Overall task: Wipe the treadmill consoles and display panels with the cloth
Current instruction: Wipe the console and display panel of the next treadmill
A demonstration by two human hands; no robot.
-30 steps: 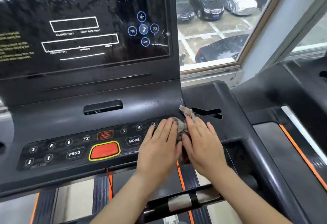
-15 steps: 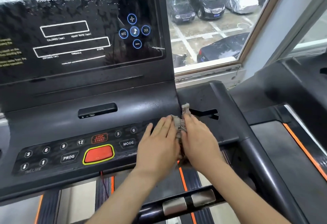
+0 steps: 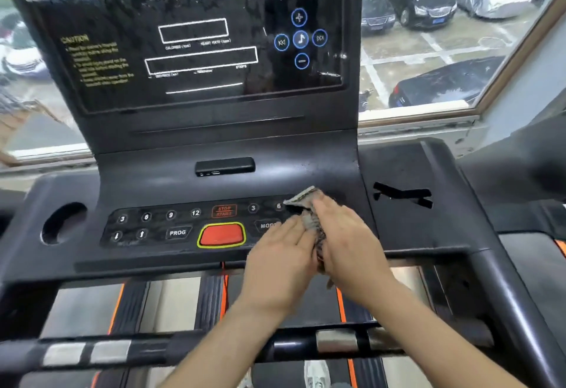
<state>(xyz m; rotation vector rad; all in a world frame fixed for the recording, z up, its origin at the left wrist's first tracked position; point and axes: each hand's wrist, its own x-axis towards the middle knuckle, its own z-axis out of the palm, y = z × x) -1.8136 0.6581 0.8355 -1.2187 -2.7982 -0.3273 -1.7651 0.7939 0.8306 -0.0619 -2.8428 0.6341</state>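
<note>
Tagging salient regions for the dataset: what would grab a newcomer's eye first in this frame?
The left hand and right hand meet over a grey cloth at the right end of the console button strip. Just left of them sits the red button with its yellow rim. Above stands the black display panel, streaked and spotted, with blue music keys at its right.

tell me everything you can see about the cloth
The cloth is a grey-brown rag with a ribbed weave, bunched up and pressed between the left hand and right hand. One corner sticks up beyond the hands; a frayed end hangs below the right palm. It sits at the right end of the console's button panel.
</note>
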